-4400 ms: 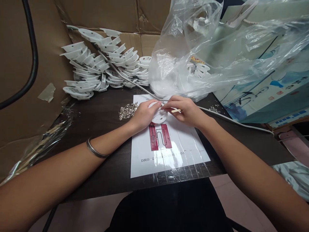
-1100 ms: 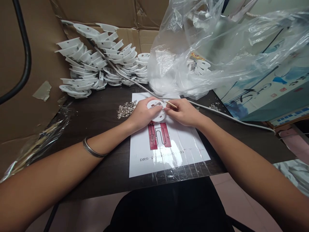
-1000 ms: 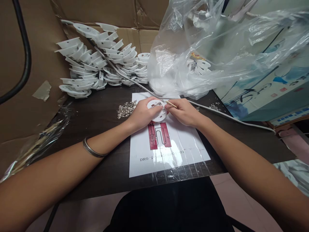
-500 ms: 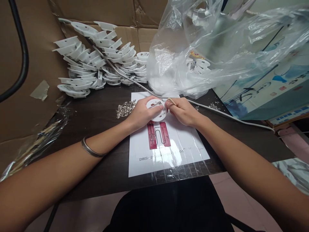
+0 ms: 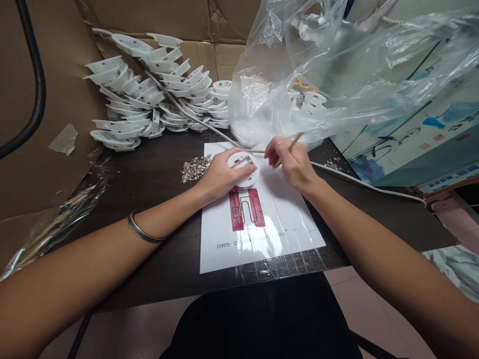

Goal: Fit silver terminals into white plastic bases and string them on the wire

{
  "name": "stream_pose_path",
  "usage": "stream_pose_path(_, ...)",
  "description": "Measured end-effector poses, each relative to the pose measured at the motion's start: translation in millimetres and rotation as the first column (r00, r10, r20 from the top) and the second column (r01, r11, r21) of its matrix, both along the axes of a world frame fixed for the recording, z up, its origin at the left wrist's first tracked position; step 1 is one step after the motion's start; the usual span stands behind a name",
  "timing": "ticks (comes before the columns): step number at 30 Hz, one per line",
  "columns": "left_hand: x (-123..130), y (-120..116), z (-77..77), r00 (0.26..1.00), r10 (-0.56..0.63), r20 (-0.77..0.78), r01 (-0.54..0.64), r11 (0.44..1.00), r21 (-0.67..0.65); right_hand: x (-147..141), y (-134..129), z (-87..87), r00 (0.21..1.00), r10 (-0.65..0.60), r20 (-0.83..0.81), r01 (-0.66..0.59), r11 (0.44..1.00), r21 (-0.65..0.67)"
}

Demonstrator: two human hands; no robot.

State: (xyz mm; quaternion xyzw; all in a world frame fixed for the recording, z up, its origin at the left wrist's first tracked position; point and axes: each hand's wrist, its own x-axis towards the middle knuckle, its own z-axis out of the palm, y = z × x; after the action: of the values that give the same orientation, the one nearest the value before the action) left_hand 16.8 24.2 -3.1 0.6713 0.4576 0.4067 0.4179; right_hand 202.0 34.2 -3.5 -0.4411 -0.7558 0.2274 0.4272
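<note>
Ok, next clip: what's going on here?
A person works at a dark table. The left hand holds a white slotted disc above a printed sheet, thumb across its face. The right hand, apart from the disc and to its right, grips a thin stick in its fingers. Small metal pieces lie heaped beside the left hand, and more white discs are piled at the back left.

Loose parts (image 5: 195, 169) lie left of the disc (image 5: 245, 181).
</note>
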Motion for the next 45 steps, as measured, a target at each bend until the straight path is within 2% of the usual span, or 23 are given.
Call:
stream_pose_path(2, 0, 0, -1.0, 1.0, 0.018, -0.011, -0.018, 1.0, -0.005, 1, 1, -0.2, 0.987, -0.128, -0.093, 0.13, 0.991, 0.019)
stream_pose_path(4, 0, 1, -3.3, 0.999, 0.049, 0.006, -0.049, 0.998, -0.037, 0, 3, 0.0, 0.964, -0.189, -0.187, 0.185, 0.982, -0.038)
stream_pose_path(6, -1, 3, -6.4, 0.995, 0.085, 0.051, -0.081, 0.994, -0.078, -1, 6, 0.5, 0.945, -0.172, -0.277, 0.128, 0.977, -0.168)
stream_pose_path(9, -1, 5, -10.5, 0.988, 0.111, 0.108, -0.097, 0.987, -0.124, -4, 8, 0.5, 0.917, -0.098, -0.386, -0.03, 0.949, -0.313)
stream_pose_path(14, -1, 5, -11.5, 0.985, 0.104, 0.139, -0.082, 0.984, -0.157, -5, 7, -2.8, 0.89, 0.015, -0.455, -0.197, 0.914, -0.356)
stream_pose_path(17, 0, 5, -10.7, 0.985, 0.096, 0.145, -0.071, 0.983, -0.169, -5, 6, -4.0, 0.892, 0.059, -0.448, -0.233, 0.909, -0.346)
stream_pose_path(24, 1, 5, -10.7, 0.987, 0.102, 0.121, -0.08, 0.981, -0.175, -7, 7, -6.4, 0.94, 0.049, -0.337, -0.152, 0.945, -0.288)
stream_pose_path(31, 1, 3, -8.7, 0.988, 0.104, 0.112, -0.084, 0.982, -0.169, -7, 8, -12.4, 0.934, 0.083, -0.346, -0.183, 0.946, -0.267)
stream_pose_path(38, 2, 5, -9.9, 0.986, 0.12, 0.112, -0.1, 0.981, -0.169, -10, 7, -10.9, 0.953, 0.073, -0.294, -0.14, 0.967, -0.211)
stream_pose_path(45, 3, 6, -8.8, 0.982, 0.152, 0.116, -0.13, 0.976, -0.176, -14, 10, -14.6, 0.984, 0.072, -0.16, -0.079, 0.996, -0.039)
